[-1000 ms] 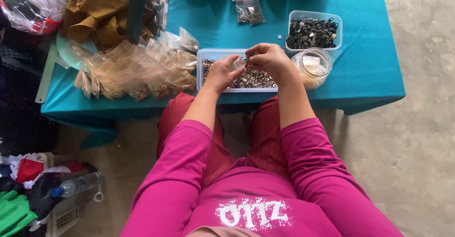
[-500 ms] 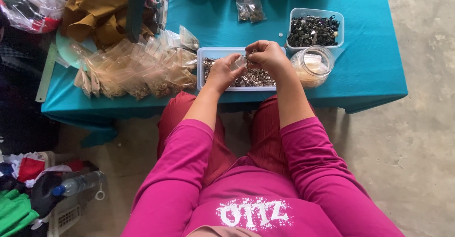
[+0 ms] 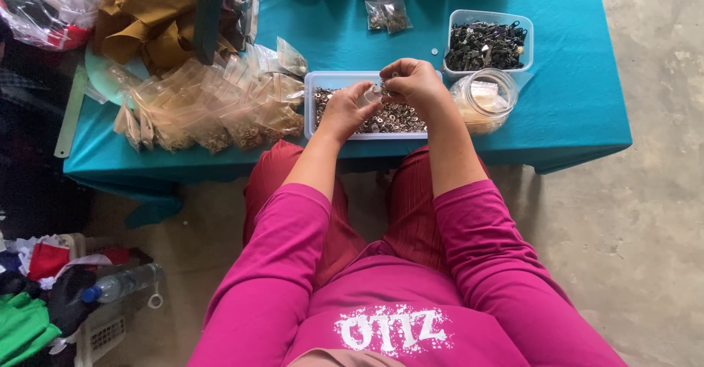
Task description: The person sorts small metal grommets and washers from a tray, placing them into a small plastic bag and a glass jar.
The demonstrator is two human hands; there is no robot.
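Seated at a tabletop (image 3: 572, 110) draped in teal cloth, with both hands lifted just above a shallow white tray (image 3: 314, 88) at the near edge. Left hand (image 3: 345, 110) curled, fingers pinched on a small clear bag (image 3: 374, 94). Right hand (image 3: 414, 81) touching the same bag from the other side, fingers bunched narrow at its upper end; cannot tell whether a loose piece sits between them as well. Bag held in the air between the two hands, directly over the tray.

Judging by the layout, well under way but far from finished. Done so far: a broad heap of filled little bags (image 3: 213, 110) lying on the tabletop just left of the tray, each with what look like small metal bits showing through the plastic. Left to go: a thick layer of small silvery metal rings (image 3: 396, 121) covering the tray floor, hardly thinned out. Contents of the bag in hand too small to make out, so no telling how full.

Beside the tray on the right, a round clear jar (image 3: 484, 99), open, with pale contents. Behind that, a white tub (image 3: 455, 22) heaped with darker metal parts. Further back, two more clear bags (image 3: 385, 8) lying apart from the heap. At the far left corner, a bundle of mustard-brown cloth (image 3: 147, 15). Down on the floor at the left, a plastic bottle (image 3: 117, 285) among mixed clothing.
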